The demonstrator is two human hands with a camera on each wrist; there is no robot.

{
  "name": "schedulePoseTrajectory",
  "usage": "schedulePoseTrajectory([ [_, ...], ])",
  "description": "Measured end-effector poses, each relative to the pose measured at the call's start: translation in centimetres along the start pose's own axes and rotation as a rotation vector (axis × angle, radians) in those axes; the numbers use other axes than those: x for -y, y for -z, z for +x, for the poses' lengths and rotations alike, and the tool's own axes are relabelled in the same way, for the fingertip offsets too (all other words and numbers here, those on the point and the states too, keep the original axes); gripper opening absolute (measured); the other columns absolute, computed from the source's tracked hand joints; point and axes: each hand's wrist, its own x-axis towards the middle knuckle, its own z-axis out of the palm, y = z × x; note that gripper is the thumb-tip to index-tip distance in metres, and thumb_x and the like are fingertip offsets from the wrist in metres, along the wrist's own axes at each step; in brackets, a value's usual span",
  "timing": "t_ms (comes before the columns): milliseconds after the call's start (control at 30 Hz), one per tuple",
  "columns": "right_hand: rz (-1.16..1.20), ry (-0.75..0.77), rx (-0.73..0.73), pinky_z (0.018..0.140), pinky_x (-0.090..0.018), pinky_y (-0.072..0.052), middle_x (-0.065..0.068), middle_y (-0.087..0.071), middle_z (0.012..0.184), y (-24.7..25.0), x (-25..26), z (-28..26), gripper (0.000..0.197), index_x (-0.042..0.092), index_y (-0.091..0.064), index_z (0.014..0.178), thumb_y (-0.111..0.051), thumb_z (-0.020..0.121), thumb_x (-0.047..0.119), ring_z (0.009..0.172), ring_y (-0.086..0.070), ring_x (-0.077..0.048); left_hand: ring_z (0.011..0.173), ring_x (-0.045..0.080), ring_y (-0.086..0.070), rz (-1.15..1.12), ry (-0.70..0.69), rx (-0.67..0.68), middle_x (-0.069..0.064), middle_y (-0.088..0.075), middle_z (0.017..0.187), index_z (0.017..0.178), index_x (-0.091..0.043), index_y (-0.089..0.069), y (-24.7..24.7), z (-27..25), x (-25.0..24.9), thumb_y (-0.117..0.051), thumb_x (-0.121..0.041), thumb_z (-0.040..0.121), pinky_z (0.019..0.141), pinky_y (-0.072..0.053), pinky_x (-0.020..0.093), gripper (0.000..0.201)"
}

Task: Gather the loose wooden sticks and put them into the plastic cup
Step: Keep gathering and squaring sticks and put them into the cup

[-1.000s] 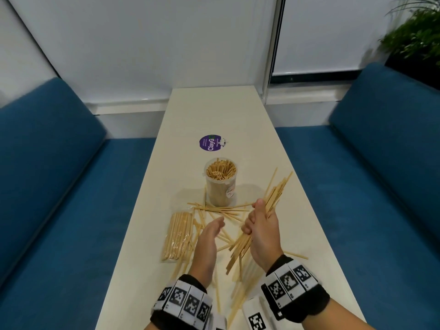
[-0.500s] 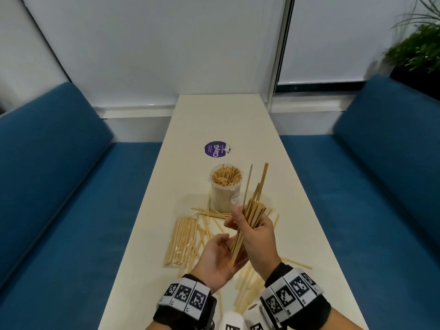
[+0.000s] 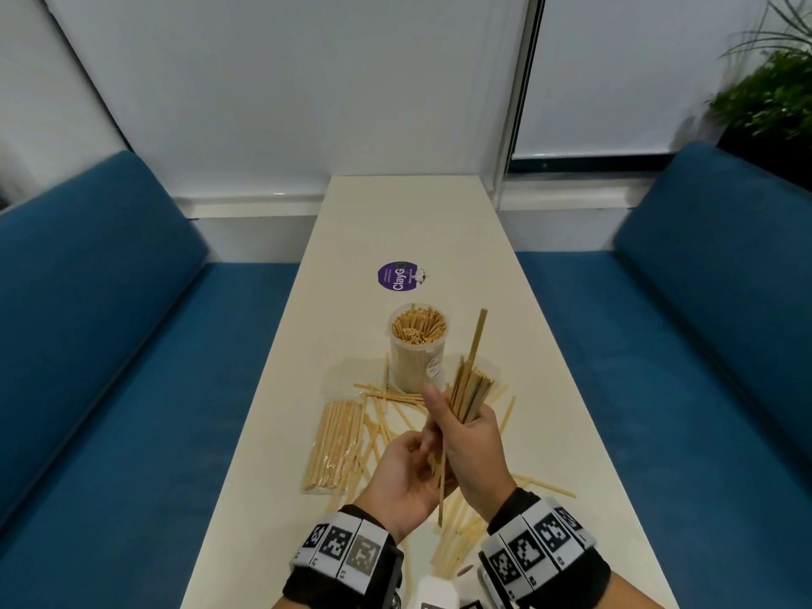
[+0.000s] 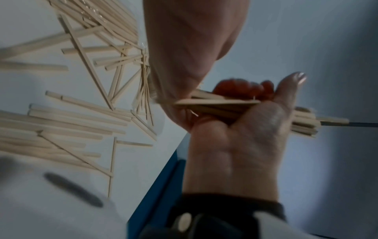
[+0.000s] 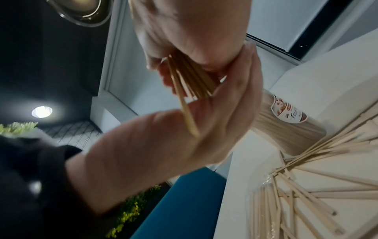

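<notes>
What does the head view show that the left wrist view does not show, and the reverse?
Only the head view shows the plastic cup packed with sticks, the purple sticker, the blue benches and the left hand. Only the left wrist view shows the right hand's fingers curled round the bundle from below. Both show the right hand gripping the bundle of sticks and loose sticks on the table.

The table (image 3: 395,222) was viewed from above and behind by the head camera, facing forward and down. The bundle of sticks (image 4: 216,105) was seen at close range from both wrists, each lens tilted upward; that bundle was shared by all three views.
</notes>
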Motion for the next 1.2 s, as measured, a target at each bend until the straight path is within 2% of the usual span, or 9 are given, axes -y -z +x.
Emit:
schedulePoseTrajectory([
  [200,-0.173,-0.024,0.108,0.036,-0.014,-0.031,0.009,-0.041,0.038,0.8,1.2,0.3,0.036,0.016,-0.049,0.062,-0.057,0.084,0.042,0.032,-0.039,-0.003,0.087,0.013,-0.062,0.402,-0.208,0.085,-0.006,-0.071,0.086,0.103,-0.02,-0.066,0.5,-0.4,-0.7,-0.035,-0.048,0.095,0.089,-0.043,0.036,0.042],
  [267,-0.267,-0.057,0.143,0.039,-0.008,-0.033,0.014,-0.051,0.04,0.8,1.2,0.6,0.018,0.023,-0.054,0.08,-0.056,0.09,0.037,0.035,-0.047,0.002,0.111,0.015,-0.059,0.45,-0.306,0.105,-0.005,-0.068,0.115,0.114,-0.028,-0.063,0.4,-0.4,-1.2,-0.034,-0.043,0.097,0.101,-0.042,0.04,0.037],
  [367,-0.415,-0.108,0.182,0.04,-0.008,-0.034,0.015,-0.059,0.058,0.8,1.2,0.8,0.018,0.027,-0.049,0.096,-0.055,0.09,0.043,0.041,-0.05,0.007,0.108,0.02,-0.058,0.375,-0.341,0.096,0.007,-0.064,0.123,0.112,-0.02,-0.065,0.5,-0.7,-1.4,-0.037,-0.031,0.097,0.098,-0.044,0.04,0.033],
  [567,-0.653,-0.27,0.31,0.045,-0.013,-0.04,-0.001,-0.06,0.083,1.0,0.9,0.6,0.029,0.015,-0.033,0.113,-0.052,0.091,0.016,0.063,-0.056,-0.006,0.112,0.022,-0.061,0.355,-0.29,0.134,0.014,-0.066,0.117,0.119,-0.013,-0.061,1.2,-1.2,0.0,-0.039,-0.054,0.087,0.098,-0.047,0.039,0.056],
  [667,-0.81,-0.223,0.395,0.053,-0.012,-0.043,0.004,-0.055,0.077,0.6,0.6,-0.3,0.051,0.013,-0.021,0.132,-0.049,0.09,0.007,0.066,-0.055,-0.004,0.095,0.015,-0.069,0.588,-0.331,0.014,0.008,-0.072,0.101,0.109,-0.011,-0.063,0.9,-1.0,0.3,-0.051,-0.043,0.09,0.079,-0.053,0.026,0.039],
  [833,-0.866,-0.203,0.404,0.044,-0.01,-0.036,0.006,-0.053,0.065,0.1,0.3,-0.5,0.077,0.017,-0.001,0.148,-0.049,0.089,0.004,0.056,-0.052,-0.003,0.088,0.016,-0.069,0.732,-0.4,-0.19,0.012,-0.072,0.09,0.089,-0.007,-0.067,0.9,-0.8,0.5,-0.042,-0.045,0.095,0.084,-0.053,0.034,0.045],
  [1000,-0.783,-0.208,0.429,0.051,-0.011,-0.037,0.005,-0.059,0.098,0.6,0.0,-0.4,0.088,0.025,0.0,0.148,-0.06,0.086,0.012,0.061,-0.048,0.001,0.077,0.016,-0.068,0.539,-0.424,-0.228,0.011,-0.07,0.085,0.089,-0.005,-0.067,0.8,-0.5,0.5,-0.037,-0.035,0.1,0.053,-0.049,0.02,0.044],
  [1100,-0.764,-0.258,0.467,0.058,-0.013,-0.042,0.006,-0.054,0.095,1.7,0.0,-0.6,0.096,0.031,-0.004,0.144,-0.073,0.078,0.026,0.071,-0.054,-0.003,0.096,0.02,-0.066,0.219,-0.509,-0.207,0.012,-0.07,0.096,0.08,-0.005,-0.062,0.8,-0.6,-0.5,-0.034,-0.028,0.101,0.075,-0.054,0.029,0.042],
  [1200,-0.621,-0.393,0.379,0.082,-0.021,-0.047,0.0,-0.054,0.114,3.2,-0.3,-0.8,0.087,0.027,-0.011,0.145,-0.066,0.081,0.047,0.103,-0.056,-0.013,0.087,0.023,-0.064,0.003,-0.665,-0.218,0.006,-0.069,0.07,0.064,-0.008,-0.059,1.0,-0.8,-1.9,-0.035,-0.022,0.101,0.097,-0.044,0.037,0.047],
])
